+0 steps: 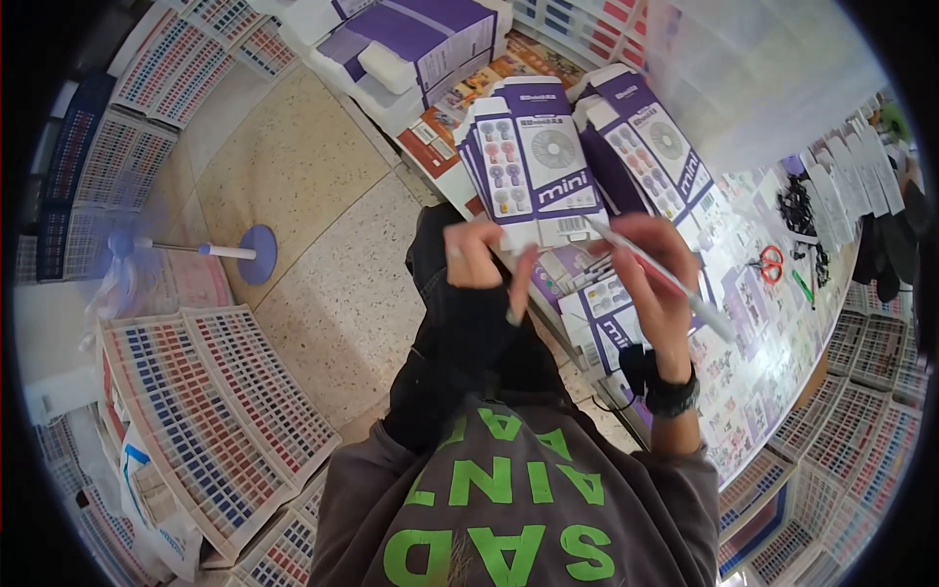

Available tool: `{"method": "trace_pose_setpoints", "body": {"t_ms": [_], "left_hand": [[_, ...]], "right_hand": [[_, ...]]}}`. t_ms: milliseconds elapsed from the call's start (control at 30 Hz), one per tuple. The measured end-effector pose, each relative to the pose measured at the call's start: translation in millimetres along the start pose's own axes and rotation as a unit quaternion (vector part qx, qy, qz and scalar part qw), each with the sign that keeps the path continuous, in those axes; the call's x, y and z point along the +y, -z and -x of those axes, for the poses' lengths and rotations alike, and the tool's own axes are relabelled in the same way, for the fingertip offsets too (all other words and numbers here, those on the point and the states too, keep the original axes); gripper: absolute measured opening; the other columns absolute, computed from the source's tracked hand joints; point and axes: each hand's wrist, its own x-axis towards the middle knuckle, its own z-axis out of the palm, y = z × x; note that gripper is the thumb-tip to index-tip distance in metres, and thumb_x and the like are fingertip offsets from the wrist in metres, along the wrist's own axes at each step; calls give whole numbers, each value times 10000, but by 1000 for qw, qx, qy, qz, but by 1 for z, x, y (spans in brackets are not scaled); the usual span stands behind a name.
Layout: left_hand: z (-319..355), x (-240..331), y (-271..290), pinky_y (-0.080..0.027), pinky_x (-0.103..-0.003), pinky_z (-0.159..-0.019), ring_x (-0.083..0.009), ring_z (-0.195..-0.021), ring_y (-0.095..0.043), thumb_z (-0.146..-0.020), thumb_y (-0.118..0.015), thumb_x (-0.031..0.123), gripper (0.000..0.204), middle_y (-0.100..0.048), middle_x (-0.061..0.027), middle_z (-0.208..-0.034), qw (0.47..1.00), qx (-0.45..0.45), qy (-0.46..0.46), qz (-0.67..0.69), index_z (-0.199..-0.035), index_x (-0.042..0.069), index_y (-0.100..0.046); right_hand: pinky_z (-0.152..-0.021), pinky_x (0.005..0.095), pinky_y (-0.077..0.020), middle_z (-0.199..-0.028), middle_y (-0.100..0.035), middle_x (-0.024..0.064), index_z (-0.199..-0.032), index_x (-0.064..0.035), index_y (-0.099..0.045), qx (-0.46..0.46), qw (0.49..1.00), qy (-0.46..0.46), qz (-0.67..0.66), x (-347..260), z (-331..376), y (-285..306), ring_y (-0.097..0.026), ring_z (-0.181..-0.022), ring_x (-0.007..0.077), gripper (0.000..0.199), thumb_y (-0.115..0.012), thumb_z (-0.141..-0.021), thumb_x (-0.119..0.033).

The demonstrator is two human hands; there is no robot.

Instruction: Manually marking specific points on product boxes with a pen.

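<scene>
In my right hand (657, 284) is a slim white pen-like tool (712, 315) with a red section, slanting across the fingers; motion blurs it. My left hand (479, 262) hovers over the table's near edge, its fingers half curled and the thumb apart, with nothing visible in it. Just beyond it lies a stack of flattened purple-and-white cartons (558, 152), printed with a round fan. A second stack of the same cartons (650, 147) leans beside it on the right. Below my right hand, another carton (604, 303) lies partly hidden.
Red-handled scissors (772, 264), a green pen (803, 290) and black cables (800, 210) lie on the patterned tabletop (753, 391). A large purple box (455, 54) stands at the far left of the table. To my left are a purple fan (256, 256) and racks of small coloured pieces (210, 411).
</scene>
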Motion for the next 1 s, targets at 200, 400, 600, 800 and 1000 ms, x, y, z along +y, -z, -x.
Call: {"method": "trace_pose_setpoints", "body": {"t_ms": [200, 400, 600, 800, 1000], "left_hand": [[-11, -33, -1, -431, -240, -555, -112, -644, -559, -779, -773, 90, 469, -558, -58, -736, 943, -150, 248, 162, -1107, 14, -447], [-10, -42, -6, -373, -165, -523, -21, -569, -482, -791, -761, 82, 435, -544, 16, -656, 906, -170, 299, 247, -1096, 48, -454], [-8, -43, -6, -391, -169, -536, -25, -584, -499, -801, -754, 73, 424, -552, 12, -673, 890, -178, 329, 260, -1099, 48, -453], [-17, -42, 2, -426, -184, -542, -42, -595, -538, -807, -743, 45, 247, -584, -5, -702, 837, -217, 381, 327, -946, 19, -541], [-5, -4, 39, -463, -223, -550, -88, -573, -574, -812, -735, 39, 201, -622, -61, -696, 890, -161, 307, 296, -967, -14, -618]], "right_hand": [[-656, 229, -481, -761, -613, 38, -931, 31, -580, -98, 992, -58, 45, 48, -56, -41, -599, -708, 91, 77, -595, -887, -31], [-617, 221, -469, -735, -594, 29, -897, 29, -582, -110, 988, -72, 79, 62, -62, -46, -582, -672, 78, 50, -590, -876, -15], [-601, 214, -459, -728, -595, 34, -887, 33, -579, -107, 985, -49, 126, 58, -60, -51, -575, -654, 73, 37, -575, -872, 0], [-690, 267, -506, -787, -617, 75, -896, 11, -558, -8, 995, -56, -84, 55, -56, -31, -596, -657, 134, 92, -587, -899, -77], [-1043, 492, -353, -707, -434, 29, -919, -32, -465, 49, 938, 90, -330, -28, -20, 59, -490, -734, 144, 108, -558, -892, -81]]}}
